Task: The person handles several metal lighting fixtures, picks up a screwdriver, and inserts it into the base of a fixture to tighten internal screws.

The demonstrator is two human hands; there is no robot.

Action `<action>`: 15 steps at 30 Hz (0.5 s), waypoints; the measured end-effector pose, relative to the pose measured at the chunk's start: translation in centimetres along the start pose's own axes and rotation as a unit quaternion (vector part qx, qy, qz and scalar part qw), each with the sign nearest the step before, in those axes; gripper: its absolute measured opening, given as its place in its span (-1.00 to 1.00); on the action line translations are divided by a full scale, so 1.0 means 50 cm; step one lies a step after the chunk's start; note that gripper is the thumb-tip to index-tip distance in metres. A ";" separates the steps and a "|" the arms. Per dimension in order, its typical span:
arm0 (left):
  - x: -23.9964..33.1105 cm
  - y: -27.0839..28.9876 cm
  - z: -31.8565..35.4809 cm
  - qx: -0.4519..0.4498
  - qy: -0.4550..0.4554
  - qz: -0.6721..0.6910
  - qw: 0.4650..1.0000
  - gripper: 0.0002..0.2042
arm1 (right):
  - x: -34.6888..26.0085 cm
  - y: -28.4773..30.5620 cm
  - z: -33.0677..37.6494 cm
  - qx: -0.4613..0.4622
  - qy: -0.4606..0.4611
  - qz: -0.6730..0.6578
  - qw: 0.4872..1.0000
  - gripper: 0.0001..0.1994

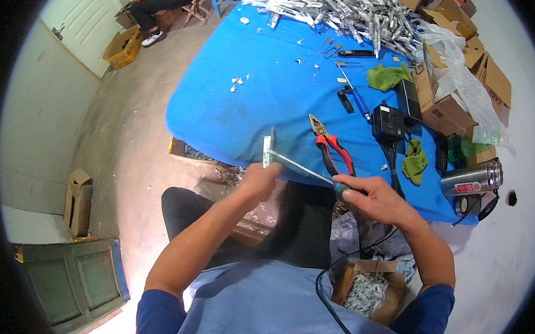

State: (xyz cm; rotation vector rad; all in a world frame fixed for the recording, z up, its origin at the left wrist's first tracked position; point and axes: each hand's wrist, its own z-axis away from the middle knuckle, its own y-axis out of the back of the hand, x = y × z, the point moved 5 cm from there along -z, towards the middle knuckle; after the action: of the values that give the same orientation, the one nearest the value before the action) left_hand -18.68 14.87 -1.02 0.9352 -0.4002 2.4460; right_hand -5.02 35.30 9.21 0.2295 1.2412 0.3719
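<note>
At the near edge of the blue-covered table (216, 91), my left hand (257, 182) is closed around the lower end of a small white-and-silver strip-shaped part (267, 150), which stands up from my fingers. My right hand (373, 198) grips a screwdriver (306, 170) by its dark teal handle. Its metal shaft slants up and left, and the tip meets or overlaps the strip; whether it touches I cannot tell. Just beyond the shaft lie pliers (331, 145) with red and black handles, jaws pointing away from me.
A heap of silvery strip parts (356, 11) covers the table's far end. Along the right are a blue-handled screwdriver (360, 103), a black box with cables (388, 123), green cloths (415, 162), a steel flask (471, 178) and cardboard boxes (447, 114). A scrap-filled carton (368, 291) stands below.
</note>
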 end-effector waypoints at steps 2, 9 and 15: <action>0.002 0.003 -0.001 -0.027 -0.007 -0.012 1.000 -0.72 | -0.019 0.020 -0.002 -0.021 -0.057 -0.018 0.998 -0.61; 0.003 0.010 0.030 -0.055 -0.044 -0.140 0.988 -0.68 | -0.048 0.076 -0.028 -0.093 -0.109 0.030 0.989 -0.61; -0.005 0.034 0.016 -0.012 -0.080 -0.184 0.980 -0.68 | -0.071 0.015 0.004 0.042 0.122 0.321 0.938 -0.65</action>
State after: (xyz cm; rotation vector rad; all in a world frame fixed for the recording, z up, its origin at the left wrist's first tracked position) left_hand -19.01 12.99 -0.75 1.0930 -0.2804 2.0354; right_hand -5.95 34.56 12.66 0.6858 1.4086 0.9344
